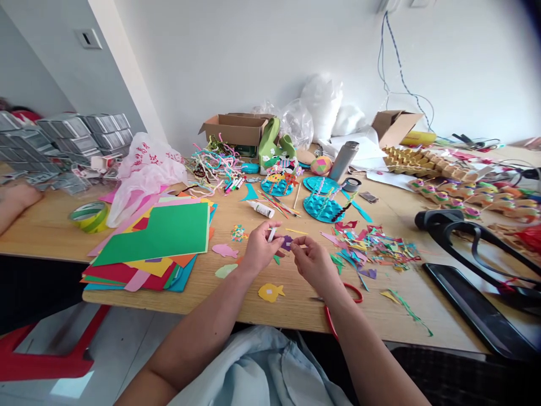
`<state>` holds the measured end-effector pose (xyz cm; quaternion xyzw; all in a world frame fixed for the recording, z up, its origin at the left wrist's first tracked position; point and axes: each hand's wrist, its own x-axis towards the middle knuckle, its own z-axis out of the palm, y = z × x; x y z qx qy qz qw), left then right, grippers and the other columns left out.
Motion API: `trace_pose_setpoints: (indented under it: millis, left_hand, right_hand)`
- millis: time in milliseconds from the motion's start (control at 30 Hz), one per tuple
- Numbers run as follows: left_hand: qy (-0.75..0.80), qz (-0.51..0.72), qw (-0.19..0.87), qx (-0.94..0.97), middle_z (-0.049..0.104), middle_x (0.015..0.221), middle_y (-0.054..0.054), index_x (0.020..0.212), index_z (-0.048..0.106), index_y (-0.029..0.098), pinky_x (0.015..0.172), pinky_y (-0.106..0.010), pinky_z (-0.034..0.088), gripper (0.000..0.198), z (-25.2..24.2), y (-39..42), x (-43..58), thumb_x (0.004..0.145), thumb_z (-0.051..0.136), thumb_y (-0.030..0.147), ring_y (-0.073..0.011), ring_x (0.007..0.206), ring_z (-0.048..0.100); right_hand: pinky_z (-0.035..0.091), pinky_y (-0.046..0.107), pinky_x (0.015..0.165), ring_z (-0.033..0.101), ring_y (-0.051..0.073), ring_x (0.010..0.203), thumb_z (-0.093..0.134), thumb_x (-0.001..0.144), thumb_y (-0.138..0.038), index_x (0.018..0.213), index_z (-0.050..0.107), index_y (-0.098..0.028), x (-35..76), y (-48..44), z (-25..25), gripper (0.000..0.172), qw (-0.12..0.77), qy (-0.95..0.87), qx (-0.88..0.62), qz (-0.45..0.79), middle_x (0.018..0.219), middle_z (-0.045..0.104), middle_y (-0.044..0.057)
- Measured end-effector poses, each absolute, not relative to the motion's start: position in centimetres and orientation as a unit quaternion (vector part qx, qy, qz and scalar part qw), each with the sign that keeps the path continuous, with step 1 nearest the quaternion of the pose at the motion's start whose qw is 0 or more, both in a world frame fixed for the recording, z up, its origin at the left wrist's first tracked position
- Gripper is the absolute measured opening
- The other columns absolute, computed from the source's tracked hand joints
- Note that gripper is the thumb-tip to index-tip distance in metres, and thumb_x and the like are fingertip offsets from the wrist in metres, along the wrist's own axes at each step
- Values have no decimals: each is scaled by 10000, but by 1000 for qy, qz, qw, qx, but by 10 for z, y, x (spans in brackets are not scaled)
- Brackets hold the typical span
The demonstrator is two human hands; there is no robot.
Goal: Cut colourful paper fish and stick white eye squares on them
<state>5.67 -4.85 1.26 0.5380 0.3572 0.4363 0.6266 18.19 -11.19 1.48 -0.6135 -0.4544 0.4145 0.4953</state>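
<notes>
Fingers of the left hand [261, 248] hold a white strip [272, 234]; the right hand [314, 262] pinches narrowly beside purple paper [285, 243].

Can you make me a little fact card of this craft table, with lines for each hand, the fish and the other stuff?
Left hand: holds a white strip
Right hand: fingers curled beside the purple paper; too small to tell if it grips it
Yellow fish: flat on the table, white square on it
Pink fish: flat, left of the hands
Scissors: red handles, partly hidden by the right arm
White bottle: lying beyond the left hand
Scraps: many colors, right side
</notes>
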Motion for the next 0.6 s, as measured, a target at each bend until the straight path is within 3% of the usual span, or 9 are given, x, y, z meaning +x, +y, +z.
trace_pose_setpoints:
  millis: [600]
  left_hand:
    - [339, 431, 653, 522, 682, 774, -21, 1130, 578, 136, 500, -263, 589, 429, 8, -49, 56, 714, 681, 153, -129, 591, 659]
  right_hand:
    - [206, 211, 402, 346, 87, 382, 518, 790, -506, 770, 512, -215, 180, -110, 13, 292, 466, -476, -652, 363, 461, 437, -71]
